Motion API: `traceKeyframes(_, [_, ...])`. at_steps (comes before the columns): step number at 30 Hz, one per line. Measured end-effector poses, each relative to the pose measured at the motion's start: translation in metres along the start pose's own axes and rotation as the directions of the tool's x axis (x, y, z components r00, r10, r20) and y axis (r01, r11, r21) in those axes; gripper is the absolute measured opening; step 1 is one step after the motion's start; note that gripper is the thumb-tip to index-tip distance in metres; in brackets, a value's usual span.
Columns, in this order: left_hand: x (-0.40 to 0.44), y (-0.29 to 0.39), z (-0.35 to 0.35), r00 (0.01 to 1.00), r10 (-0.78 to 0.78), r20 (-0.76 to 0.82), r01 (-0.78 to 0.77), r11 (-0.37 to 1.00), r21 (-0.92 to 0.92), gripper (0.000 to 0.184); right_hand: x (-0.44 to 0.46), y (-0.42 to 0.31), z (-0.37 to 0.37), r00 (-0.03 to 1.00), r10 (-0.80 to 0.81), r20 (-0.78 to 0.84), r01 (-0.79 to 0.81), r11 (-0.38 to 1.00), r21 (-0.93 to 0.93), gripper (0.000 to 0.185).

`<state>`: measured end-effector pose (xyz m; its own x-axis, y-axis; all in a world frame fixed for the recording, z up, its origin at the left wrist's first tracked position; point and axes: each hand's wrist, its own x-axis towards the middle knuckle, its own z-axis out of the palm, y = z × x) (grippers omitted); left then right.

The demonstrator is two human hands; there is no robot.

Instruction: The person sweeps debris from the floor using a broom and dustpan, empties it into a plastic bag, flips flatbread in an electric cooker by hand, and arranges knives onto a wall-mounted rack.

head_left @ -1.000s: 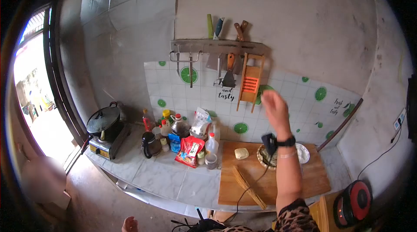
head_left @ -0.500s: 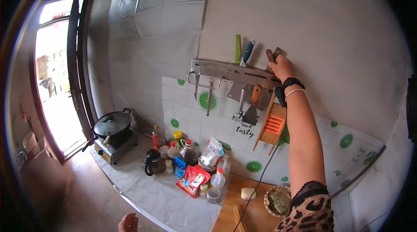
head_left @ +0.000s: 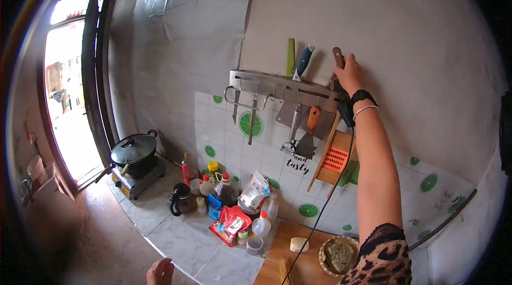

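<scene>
My right hand (head_left: pixel 349 76) is raised to the right end of the metal wall rack (head_left: pixel 266 79), its fingers closed round a brown wooden knife handle (head_left: pixel 338 57). The blade is hidden behind the rack and hand. Left of it stand a blue-handled knife (head_left: pixel 304 61) and a green handle (head_left: pixel 290 57). Below hang an orange-handled scraper (head_left: pixel 312 125), a peeler (head_left: pixel 295 125) and a wooden grater (head_left: pixel 335 159). My left hand (head_left: pixel 160 271) shows at the bottom edge, low before the counter, fingers curled; whether it holds anything is not visible.
On the counter (head_left: pixel 176 247) are a lidded wok (head_left: pixel 134 149) on a stove, a glass pot (head_left: pixel 182 199), bottles and a red packet (head_left: pixel 230 225). A wooden board (head_left: pixel 272 258) bears a pale block (head_left: pixel 299 244) and a basket (head_left: pixel 339 255). A black cable hangs from my right wrist.
My right hand rose from before the tiles to the rack and took hold of a brown handle. The view has turned upward and leftward since the earliest frame.
</scene>
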<state>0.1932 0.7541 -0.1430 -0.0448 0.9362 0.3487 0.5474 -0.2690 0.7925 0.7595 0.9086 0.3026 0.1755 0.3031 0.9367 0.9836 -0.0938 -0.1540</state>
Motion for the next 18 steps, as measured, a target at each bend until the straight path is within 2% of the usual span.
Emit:
traceKeyframes(3, [-0.004,-0.005,0.0,1.0,-0.016,0.019,0.015,0.998,0.058,0.018,0.014,-0.005,-0.012,0.999,-0.007,-0.033,0.004,0.997,-0.083,0.033])
traceKeyframes(5, [-0.01,0.008,-0.003,0.98,-0.2,0.004,0.2,0.979,-0.052,0.016,0.022,-0.008,-0.02,0.995,-0.053,-0.089,0.05,0.998,-0.036,0.03])
traceKeyframes(6, [-0.01,0.004,-0.004,0.98,-0.197,0.004,0.197,0.979,-0.051,0.016,0.027,-0.009,-0.027,0.989,-0.028,-0.142,0.029,1.0,0.0,0.03])
traceKeyframes(8, [-0.012,-0.014,-0.008,0.994,-0.112,0.011,0.111,0.99,0.086,0.017,0.032,-0.014,-0.043,0.963,-0.023,-0.268,0.031,0.999,0.027,0.03])
traceKeyframes(9, [-0.012,-0.026,-0.007,0.994,-0.108,0.011,0.107,0.991,0.082,0.017,0.034,-0.015,-0.049,0.962,-0.025,-0.272,0.033,0.999,0.023,0.03])
traceKeyframes(11, [-0.012,-0.041,-0.004,0.989,-0.146,-0.015,0.145,0.988,-0.063,0.018,0.035,-0.02,-0.065,0.934,0.007,-0.358,0.06,0.982,0.177,0.03])
traceKeyframes(15, [-0.01,-0.05,-0.002,0.989,-0.146,0.009,0.146,0.989,-0.026,0.017,0.038,-0.003,-0.08,0.94,0.089,-0.33,0.009,0.959,0.284,0.033])
traceKeyframes(17, [-0.006,-0.072,0.004,0.997,-0.079,0.021,0.077,0.996,0.053,0.016,0.039,0.008,-0.084,0.933,0.079,-0.351,0.021,0.962,0.273,0.033])
traceKeyframes(18, [-0.002,-0.084,0.008,0.997,-0.069,0.024,0.068,0.997,0.048,0.016,0.029,0.003,-0.092,0.946,0.174,-0.274,-0.05,0.912,0.406,0.032])
